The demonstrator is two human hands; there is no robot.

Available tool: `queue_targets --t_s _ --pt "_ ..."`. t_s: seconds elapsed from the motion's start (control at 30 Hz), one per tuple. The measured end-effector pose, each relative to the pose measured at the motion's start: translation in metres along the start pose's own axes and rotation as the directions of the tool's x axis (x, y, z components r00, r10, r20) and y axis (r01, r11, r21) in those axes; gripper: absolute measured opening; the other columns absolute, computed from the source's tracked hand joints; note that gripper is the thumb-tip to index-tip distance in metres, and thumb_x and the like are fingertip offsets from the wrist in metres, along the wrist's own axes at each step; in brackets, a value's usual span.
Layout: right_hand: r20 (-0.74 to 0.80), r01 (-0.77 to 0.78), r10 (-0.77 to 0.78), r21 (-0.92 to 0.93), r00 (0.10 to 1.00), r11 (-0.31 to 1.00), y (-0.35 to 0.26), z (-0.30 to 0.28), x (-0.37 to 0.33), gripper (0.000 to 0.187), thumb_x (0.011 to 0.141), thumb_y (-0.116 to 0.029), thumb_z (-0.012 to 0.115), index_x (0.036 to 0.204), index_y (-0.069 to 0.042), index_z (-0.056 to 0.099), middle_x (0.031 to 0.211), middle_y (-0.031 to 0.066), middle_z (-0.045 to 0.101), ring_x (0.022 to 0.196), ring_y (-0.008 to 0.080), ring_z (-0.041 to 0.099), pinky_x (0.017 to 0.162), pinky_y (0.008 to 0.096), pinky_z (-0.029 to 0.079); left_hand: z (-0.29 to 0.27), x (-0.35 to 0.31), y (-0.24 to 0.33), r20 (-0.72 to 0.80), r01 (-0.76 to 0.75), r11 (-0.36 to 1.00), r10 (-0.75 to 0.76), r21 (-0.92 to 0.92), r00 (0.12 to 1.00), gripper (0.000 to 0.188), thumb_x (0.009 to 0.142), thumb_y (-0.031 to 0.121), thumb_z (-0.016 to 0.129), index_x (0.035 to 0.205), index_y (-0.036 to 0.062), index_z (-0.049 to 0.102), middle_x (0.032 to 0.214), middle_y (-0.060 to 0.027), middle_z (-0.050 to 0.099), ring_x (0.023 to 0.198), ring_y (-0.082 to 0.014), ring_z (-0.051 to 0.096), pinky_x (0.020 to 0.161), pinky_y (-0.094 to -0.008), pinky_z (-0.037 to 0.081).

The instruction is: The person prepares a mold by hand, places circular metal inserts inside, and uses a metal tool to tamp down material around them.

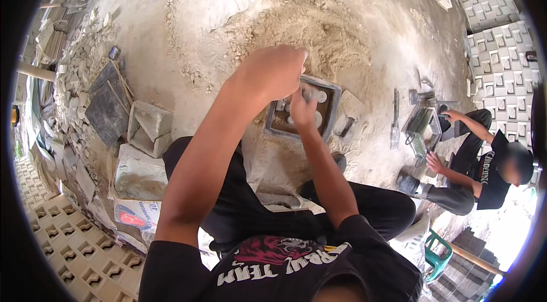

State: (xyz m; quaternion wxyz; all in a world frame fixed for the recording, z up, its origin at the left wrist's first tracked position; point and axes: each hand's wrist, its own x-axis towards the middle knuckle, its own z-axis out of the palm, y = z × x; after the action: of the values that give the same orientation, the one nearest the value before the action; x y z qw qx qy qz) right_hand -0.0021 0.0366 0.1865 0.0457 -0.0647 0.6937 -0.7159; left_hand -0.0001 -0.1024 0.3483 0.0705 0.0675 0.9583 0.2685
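Note:
A rectangular metal mould (336, 107) lies on the ground in front of me, with pale round pieces (317, 117) and brownish material inside its walls. My left hand (276, 71) is closed in a fist above the mould's far left corner. What it grips, if anything, is hidden behind the fingers. Lower and a little to the right, my right hand (302, 109) is over the inside of the mould, its fingers curled and slightly blurred. A greyish rounded piece (310, 94) shows beside those fingers; whether they hold it, I cannot tell.
A sand heap (336, 34) lies beyond the mould. Rubble (80, 102), a dark board (110, 102) and a hollow concrete block (149, 125) are at left. To the right, a long flat tool (395, 119) lies near a co-worker (493, 171) seated at another mould (421, 128).

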Motion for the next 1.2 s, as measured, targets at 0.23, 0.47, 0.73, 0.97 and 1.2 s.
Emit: queue_targets --t_s 0.23,0.47,0.73,0.97,1.2 --pt "-0.041 -0.087 0.086 -0.015 0.995 0.996 0.006 -0.006 -0.041 0.043 0.097 -0.018 0.054 0.057 -0.006 0.042 0.055 -0.0077 0.04 0.055 0.0034 0.034 0.047 0.0262 0.026 -0.003 0.001 -0.002 0.067 0.021 1.0 -0.021 -0.007 0.998 0.021 0.093 0.016 0.052 0.102 -0.0007 0.06 0.089 -0.0202 0.066 0.085 -0.0387 0.063 0.074 -0.0484 0.048" --pt "0.019 -0.12 0.123 -0.102 0.992 0.987 0.026 -0.005 -0.05 0.045 0.097 -0.019 0.053 0.057 -0.003 0.04 0.053 -0.003 0.041 0.054 0.0061 0.034 0.047 0.0288 0.028 -0.002 0.012 0.014 0.116 0.026 1.0 -0.024 -0.01 0.993 0.022 0.08 0.006 0.056 0.099 -0.0009 0.066 0.091 -0.0173 0.069 0.083 -0.0317 0.068 0.072 -0.0422 0.056" --pt "0.063 -0.086 0.095 -0.13 0.993 0.988 0.029 -0.019 -0.062 0.041 0.096 -0.018 0.053 0.059 -0.002 0.047 0.053 -0.0014 0.044 0.051 0.0075 0.038 0.048 0.0284 0.031 -0.003 0.012 0.034 0.146 -0.058 0.997 0.065 -0.053 0.987 0.022 0.093 0.016 0.052 0.106 -0.001 0.061 0.082 -0.0173 0.067 0.075 -0.0319 0.066 0.068 -0.0441 0.051" --pt "0.103 -0.079 0.076 0.025 0.992 0.997 0.055 -0.039 -0.066 0.043 0.099 -0.012 0.047 0.058 -0.006 0.037 0.055 -0.0039 0.038 0.051 0.0056 0.032 0.048 0.0266 0.025 -0.008 0.005 0.017 0.205 0.054 0.998 -0.044 -0.043 0.978 0.026 0.095 0.02 0.053 0.112 0.0018 0.061 0.085 -0.0166 0.068 0.081 -0.0314 0.067 0.074 -0.0445 0.052" --pt "0.055 0.313 -0.32 -0.411 0.946 0.856 0.037 -0.041 -0.066 0.047 0.1 -0.02 0.048 0.056 -0.006 0.039 0.053 -0.0042 0.037 0.051 0.0058 0.032 0.047 0.027 0.025 -0.015 0.003 0.017 0.215 0.068 0.996 -0.056 -0.051 0.975 0.028 0.095 0.024 0.054 0.107 0.0 0.06 0.087 -0.0162 0.068 0.085 -0.0324 0.067 0.074 -0.0447 0.051"
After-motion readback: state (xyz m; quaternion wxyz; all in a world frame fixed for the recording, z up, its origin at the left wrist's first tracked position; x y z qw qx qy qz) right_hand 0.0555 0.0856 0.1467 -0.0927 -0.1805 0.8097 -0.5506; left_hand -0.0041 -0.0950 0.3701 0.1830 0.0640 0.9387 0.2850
